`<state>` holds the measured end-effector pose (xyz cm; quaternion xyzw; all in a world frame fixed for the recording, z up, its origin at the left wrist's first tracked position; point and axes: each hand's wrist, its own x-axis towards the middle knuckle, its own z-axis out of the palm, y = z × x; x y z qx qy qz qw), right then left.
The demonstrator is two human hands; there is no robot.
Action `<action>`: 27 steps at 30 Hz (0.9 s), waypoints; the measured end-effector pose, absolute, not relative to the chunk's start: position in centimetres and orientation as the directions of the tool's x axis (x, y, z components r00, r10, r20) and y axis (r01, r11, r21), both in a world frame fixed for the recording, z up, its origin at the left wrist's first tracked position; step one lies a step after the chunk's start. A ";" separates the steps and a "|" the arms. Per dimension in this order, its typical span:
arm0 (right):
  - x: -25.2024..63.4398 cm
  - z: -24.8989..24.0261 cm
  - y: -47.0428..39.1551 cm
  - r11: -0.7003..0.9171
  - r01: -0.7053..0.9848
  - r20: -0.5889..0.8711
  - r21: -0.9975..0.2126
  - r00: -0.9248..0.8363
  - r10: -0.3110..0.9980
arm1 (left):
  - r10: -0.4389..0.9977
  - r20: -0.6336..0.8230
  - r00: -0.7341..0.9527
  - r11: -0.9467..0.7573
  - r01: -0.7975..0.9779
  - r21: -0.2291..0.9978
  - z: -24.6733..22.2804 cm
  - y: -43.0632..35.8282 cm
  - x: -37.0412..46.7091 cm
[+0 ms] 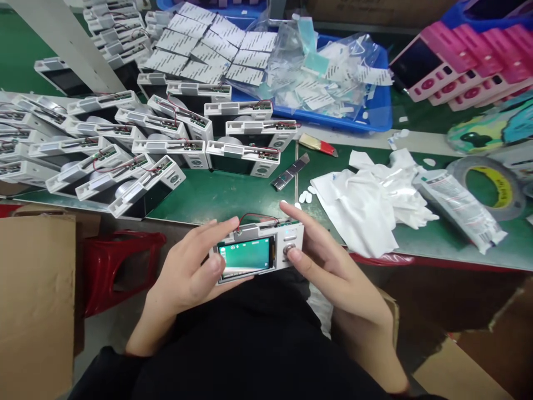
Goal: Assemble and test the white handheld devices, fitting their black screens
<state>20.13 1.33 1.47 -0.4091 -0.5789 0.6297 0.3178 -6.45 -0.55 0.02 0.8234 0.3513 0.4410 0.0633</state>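
- Two bare hands, we see, have hold of a white, rectangular plastic camera (pixel 258 254): the left hand (pixel 187 269) pinches its left end between thumb and fingers, while the right hand (pixel 333 272) wraps its right end, thumb on a round silver button (pixel 287 249), index finger raised.
- We find the camera on the near side of the shallow blue plastic tray (pixel 383 120), well apart from it, held up in the air.
- We judge it light and stiff, the casing perhaps a little slippery; the open top, with its thin red wire (pixel 258 214) and bare green circuit board (pixel 288 224), looks fragile.
- We would therefore grip the two short ends and keep pressure off that wire.
- We notice a lit rectangular screen (pixel 245 258), mostly green with small pale icons; the whole camera tilts, right end higher.
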 end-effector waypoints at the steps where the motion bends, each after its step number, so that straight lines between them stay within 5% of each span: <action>1: 20.1 1.7 1.3 -0.132 0.074 -0.151 -0.989 -0.457 0.877 | 0.643 0.681 0.351 -0.732 0.543 0.412 0.1 -0.8 -6.4; 7: 18.7 2.6 0.4 -0.094 0.040 -0.102 -0.995 -0.337 0.936 | 0.801 0.545 0.249 -0.545 0.681 0.489 1.7 -2.2 -5.7; 11: 18.6 2.2 0.4 -0.096 0.027 -0.099 -0.995 -0.314 0.944 | 0.677 0.656 0.335 -0.663 0.663 0.347 1.6 -1.6 -5.7; 14: 19.0 2.4 0.5 -0.161 -0.004 -0.148 -0.987 -0.380 0.913 | 0.645 0.680 0.349 -0.706 0.613 0.355 1.4 -1.2 -5.9; 24: 17.8 2.4 0.1 -0.105 -0.057 -0.088 -0.993 -0.237 0.967 | 0.782 0.595 0.188 -0.575 0.586 0.571 1.3 -2.7 -5.3; 27: 18.2 2.4 0.3 -0.163 -0.116 -0.114 -0.980 -0.347 0.931 | 0.807 0.560 0.186 -0.561 0.534 0.632 0.6 -2.5 -6.1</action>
